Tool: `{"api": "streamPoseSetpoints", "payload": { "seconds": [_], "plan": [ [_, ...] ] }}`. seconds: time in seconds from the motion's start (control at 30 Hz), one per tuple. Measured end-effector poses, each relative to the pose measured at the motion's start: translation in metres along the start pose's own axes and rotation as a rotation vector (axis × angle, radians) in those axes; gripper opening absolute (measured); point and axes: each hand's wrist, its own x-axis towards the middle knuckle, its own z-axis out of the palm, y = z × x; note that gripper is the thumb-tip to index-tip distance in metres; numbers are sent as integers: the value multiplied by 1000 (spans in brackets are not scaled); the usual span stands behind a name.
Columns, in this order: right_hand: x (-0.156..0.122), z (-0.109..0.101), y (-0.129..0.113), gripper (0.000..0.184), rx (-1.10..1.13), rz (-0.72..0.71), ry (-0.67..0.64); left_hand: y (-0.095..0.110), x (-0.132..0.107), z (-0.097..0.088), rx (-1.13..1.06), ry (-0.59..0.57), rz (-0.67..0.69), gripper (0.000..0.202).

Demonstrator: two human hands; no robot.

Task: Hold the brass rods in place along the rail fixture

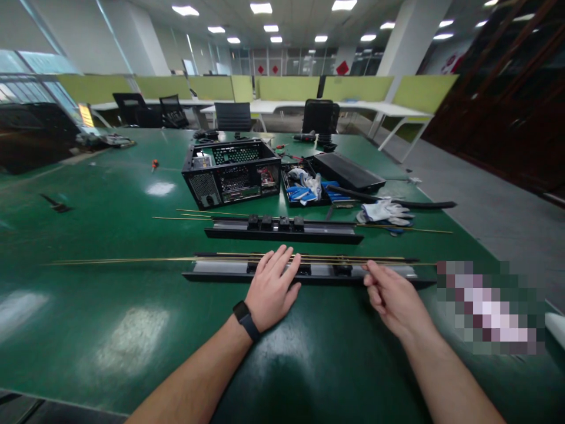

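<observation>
My left hand (272, 291), a dark watch on its wrist, lies flat with fingers stretched over thin brass-coloured rods (318, 257) and the nearer black channel (229, 277). At the channel's right part, my right hand (391, 294) is closed, thumb and fingertips pinching one of the thin rods. The rods lie lengthwise along the channel and stick out far past its left end. Small black blocks (342, 266) sit inside the channel, partly hidden by my left hand and the rods. Behind it lies a similar black channel (282, 235) with several black blocks (266, 222) and more thin rods (194, 218).
Farther back stand an open black computer case (236, 174), a tray of gloves (304, 185) and a black panel (348, 171). White gloves (384, 211) and a black strip (424, 205) lie at right. A pixelated patch (489, 309) hides something at the table's right.
</observation>
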Motion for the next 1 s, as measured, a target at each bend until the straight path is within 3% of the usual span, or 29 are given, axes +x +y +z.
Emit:
{"api": "streamPoseSetpoints", "payload": {
  "seconds": [0.1, 0.27, 0.47, 0.7, 0.93, 1.0],
  "plan": [
    [-1, 2, 3, 41, -33, 22, -25, 0, 0, 2, -8, 8, -1, 55],
    [4, -5, -2, 38, 68, -39, 163, -1, -1, 3, -12, 15, -5, 57],
    [-3, 4, 1, 42, -22, 7, -37, 0, 0, 0, -4, 12, 6, 56],
    [6, -4, 2, 39, 64, -48, 128, 0, 0, 1, 5, 4, -2, 55],
    [-1, 3, 4, 41, 13, 10, -35, -1, -1, 2, 5, 10, 3, 56],
    [-1, 2, 3, 41, 9, 25, -28, -1, -1, 2, 5, 11, 8, 56]
  ]
}}
